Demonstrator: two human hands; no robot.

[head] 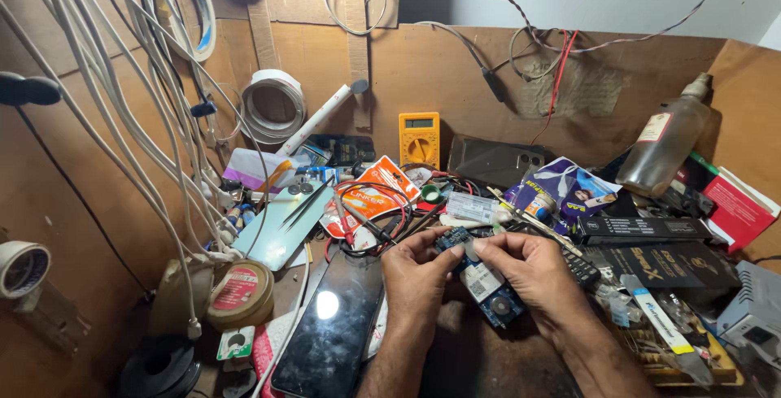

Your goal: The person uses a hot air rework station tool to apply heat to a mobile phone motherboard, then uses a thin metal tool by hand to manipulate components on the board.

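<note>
over the cluttered bench [488, 357], left hand [416, 272] and right hand [533, 268] both pinch a small blue circuit board [486, 280]; board bare, work looks midway, black phone [329, 333] lies beside untouched.

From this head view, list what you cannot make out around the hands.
- Blue circuit board: its middle is covered by the left hand and right hand.
- Black phone: its lower end is cut off by the bottom edge; glare hides the screen.
- Yellow meter: its dial setting is too small to tell.
- Grey box: cut off by the right edge.
</note>
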